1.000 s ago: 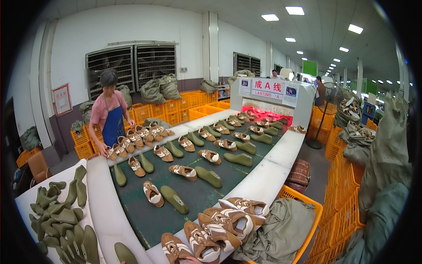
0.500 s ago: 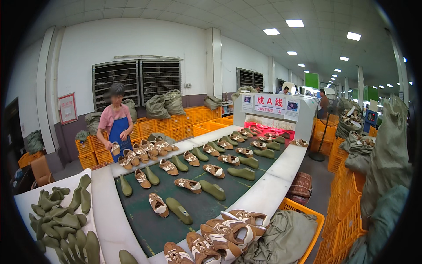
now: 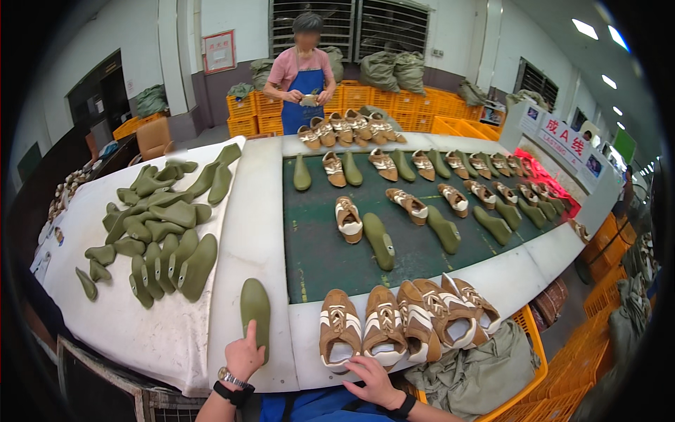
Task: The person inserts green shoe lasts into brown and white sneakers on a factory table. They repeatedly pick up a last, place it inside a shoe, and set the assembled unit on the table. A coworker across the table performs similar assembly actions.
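Note:
A green shoe last (image 3: 254,302) lies on the white table ledge, and my left hand (image 3: 243,357) rests over its near end. The index finger is stretched out along the last; the other fingers are partly hidden. My right hand (image 3: 374,382) has its fingers spread, with the fingertips at the heel of the nearest brown sneaker (image 3: 340,320). That sneaker stands at the left end of a row of brown sneakers with white stripes, including a second sneaker (image 3: 384,316) right beside it.
Left, a white-covered table (image 3: 176,344) bears a pile of green lasts (image 3: 165,211). Ahead, a green conveyor belt (image 3: 323,267) carries sneakers and lasts. Across it stands a co-worker (image 3: 304,77) holding something small. An orange crate (image 3: 536,344) with grey-green cloth stands at lower right.
My view has turned left and down. Both my hands have come into view, the left at a last and the right at a sneaker. The co-worker's hands are now raised together at the waist.

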A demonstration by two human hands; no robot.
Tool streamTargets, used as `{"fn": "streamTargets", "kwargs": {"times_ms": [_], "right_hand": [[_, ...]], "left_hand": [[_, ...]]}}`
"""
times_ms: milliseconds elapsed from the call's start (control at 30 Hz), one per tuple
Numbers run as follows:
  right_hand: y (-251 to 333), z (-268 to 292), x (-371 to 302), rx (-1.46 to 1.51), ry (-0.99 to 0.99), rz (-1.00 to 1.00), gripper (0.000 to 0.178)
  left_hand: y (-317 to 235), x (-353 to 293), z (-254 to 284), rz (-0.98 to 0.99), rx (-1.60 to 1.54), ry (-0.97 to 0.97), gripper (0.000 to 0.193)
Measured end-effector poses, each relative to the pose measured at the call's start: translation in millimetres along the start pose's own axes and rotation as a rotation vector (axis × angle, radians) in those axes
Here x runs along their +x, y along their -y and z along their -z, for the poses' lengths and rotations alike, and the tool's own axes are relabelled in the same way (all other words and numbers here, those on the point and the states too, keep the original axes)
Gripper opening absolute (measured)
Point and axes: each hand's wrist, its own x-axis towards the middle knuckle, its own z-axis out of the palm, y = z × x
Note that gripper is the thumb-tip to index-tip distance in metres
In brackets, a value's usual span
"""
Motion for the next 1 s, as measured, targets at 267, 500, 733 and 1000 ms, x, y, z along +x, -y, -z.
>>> {"fn": "streamTargets", "kwargs": {"times_ms": [267, 500, 733, 1000], "right_hand": [[5.6, 19.7, -4.6, 0.070, -0.008, -0.069, 0.029], [6.6, 41.9, -16.8, 0.006, -0.142, -0.158, 0.021], [4.6, 45.4, -12.6, 0.051, -0.146, -0.132, 0.022], [9.8, 17.1, -10.1, 0.144, 0.006, -0.138, 0.019]], "left_hand": [[-51.2, 163.3, -22.7, -0.109, -0.043, 0.060, 0.076], [-113.6, 263.3, -71.0, 0.096, -0.145, 0.307, 0.086], [-96.2, 241.2, -54.7, -0.122, -0.295, 0.309, 0.098], [-87.6, 38.3, 2.0, -0.564, -0.618, 0.241, 0.037]]}}
